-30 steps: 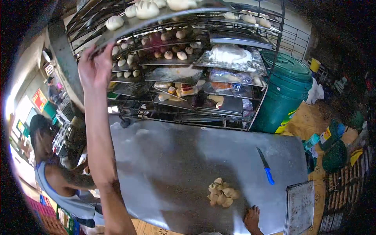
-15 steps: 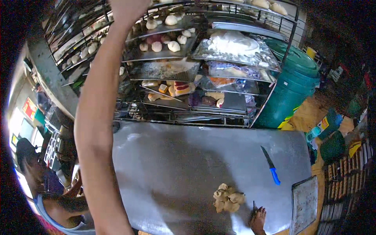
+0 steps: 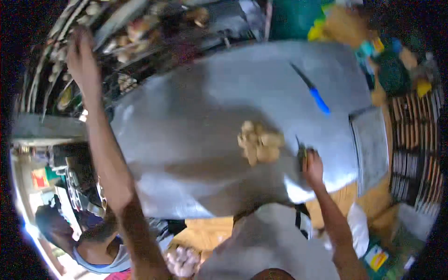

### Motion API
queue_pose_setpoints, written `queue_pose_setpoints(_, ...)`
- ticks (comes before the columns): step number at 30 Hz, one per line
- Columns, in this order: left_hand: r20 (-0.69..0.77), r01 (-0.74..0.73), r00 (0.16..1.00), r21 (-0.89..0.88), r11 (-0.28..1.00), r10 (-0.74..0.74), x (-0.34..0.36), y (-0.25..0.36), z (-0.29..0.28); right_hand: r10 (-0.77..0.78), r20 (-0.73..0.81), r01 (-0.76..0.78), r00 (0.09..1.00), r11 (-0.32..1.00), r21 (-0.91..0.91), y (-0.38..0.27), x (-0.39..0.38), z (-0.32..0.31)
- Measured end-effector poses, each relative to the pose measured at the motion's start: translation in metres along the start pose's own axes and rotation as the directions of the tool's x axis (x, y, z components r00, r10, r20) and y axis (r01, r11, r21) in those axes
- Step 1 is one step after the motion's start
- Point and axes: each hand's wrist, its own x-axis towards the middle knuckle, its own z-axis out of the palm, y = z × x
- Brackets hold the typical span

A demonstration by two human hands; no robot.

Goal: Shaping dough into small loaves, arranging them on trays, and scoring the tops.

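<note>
Table (image 3: 336, 79), rack (image 3: 116, 25) along its far edge, tray (image 3: 373, 144) at right edge. Dough pile (image 3: 257, 143), right of table centre – looks already divided, lumps bunched, not spread out. Left hand (image 3: 84, 60) past far-left corner – blurred, can't tell if holding. Right hand (image 3: 313, 167), toward near-right corner, curled round thin dark tool (image 3: 301, 147), not touching dough.

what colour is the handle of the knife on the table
The knife handle is blue, seen in the head view.
</note>
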Motion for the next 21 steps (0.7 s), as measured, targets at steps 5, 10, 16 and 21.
queue_pose_setpoints(5, 0.821, 0.883, 0.264, 0.005, 0.469, -0.506, -0.393, 0.279, -0.038, -0.095, -0.094, 0.111, 0.991, 0.976, 0.185, -0.01, 0.059, -0.015)
queue_pose_setpoints(10, 0.762, 0.843, 0.455, -0.2, 0.5, -0.461, -0.391, 0.506, -0.049, -0.096, -0.067, 0.109, 0.993, 0.968, 0.225, 0.004, 0.121, -0.009)
queue_pose_setpoints(16, 0.779, 0.613, 0.524, -0.065, 0.787, -0.344, -0.361, 0.546, -0.037, -0.537, -0.184, 0.555, 0.823, 0.695, 0.457, -0.063, 0.12, 0.032)
queue_pose_setpoints(21, 0.583, 0.68, 0.587, 0.019, 0.733, -0.561, -0.344, 0.565, 0.0, -0.51, -0.171, 0.496, 0.843, 0.613, 0.616, -0.06, 0.114, 0.053)
